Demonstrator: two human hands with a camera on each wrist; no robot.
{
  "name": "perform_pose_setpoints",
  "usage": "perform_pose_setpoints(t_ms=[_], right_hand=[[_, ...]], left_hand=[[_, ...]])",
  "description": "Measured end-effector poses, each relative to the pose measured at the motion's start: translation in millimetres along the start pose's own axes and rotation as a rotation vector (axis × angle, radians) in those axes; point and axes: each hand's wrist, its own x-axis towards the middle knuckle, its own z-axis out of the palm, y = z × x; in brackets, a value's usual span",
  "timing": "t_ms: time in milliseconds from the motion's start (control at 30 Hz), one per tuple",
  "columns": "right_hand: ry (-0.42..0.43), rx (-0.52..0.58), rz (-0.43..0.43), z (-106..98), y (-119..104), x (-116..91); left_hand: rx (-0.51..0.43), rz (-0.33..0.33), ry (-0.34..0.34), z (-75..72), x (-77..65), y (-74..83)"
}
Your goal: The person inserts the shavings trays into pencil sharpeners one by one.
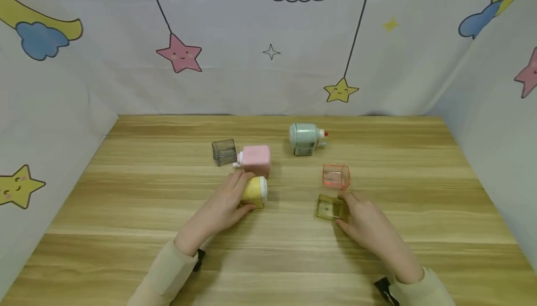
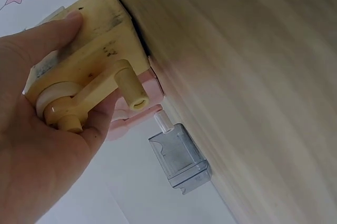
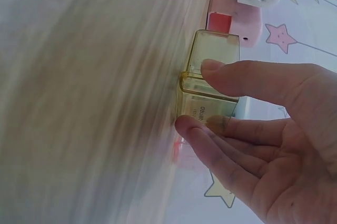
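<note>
My left hand (image 1: 220,206) grips a yellow hand-crank pencil sharpener (image 1: 253,190) with a white front, at the middle of the table. In the left wrist view its yellow crank (image 2: 102,90) faces the camera, with the thumb on one side of the body. To the right, my right hand (image 1: 369,224) holds a see-through yellow shavings box (image 1: 328,207) between thumb and fingers. That box (image 3: 216,50) is apart from the sharpener. Just behind the yellow sharpener is a pink pencil sharpener (image 1: 257,158). A see-through red shavings box (image 1: 335,177) lies just beyond my right hand.
A see-through grey shavings box (image 1: 224,152) lies left of the pink sharpener, near its crank. Farther back stands a pale blue pencil sharpener (image 1: 304,138) with a dark box in its base. A printed white curtain (image 1: 235,87) borders the wooden table (image 1: 268,264).
</note>
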Motion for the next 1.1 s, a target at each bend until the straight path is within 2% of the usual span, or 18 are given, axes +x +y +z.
perform_pose_setpoints(t_ms=[233, 500, 767, 1100], right_hand=[[-0.014, 0.014, -0.008, 3, -3, 6], [-0.034, 0.03, -0.014, 5, -9, 11], [-0.026, 0.022, -0.049, 8, -11, 14], [-0.039, 0.014, -0.061, 12, -18, 19]], left_hand=[[-0.02, 0.019, -0.006, 1.3, 1.1, -0.8], [-0.039, 0.064, 0.034, 3.5, 3.8, 1.9], [-0.04, 0.07, -0.012, 5.9, 7.9, 4.3], [-0.038, 0.084, -0.018, 8.4, 11.5, 9.1]])
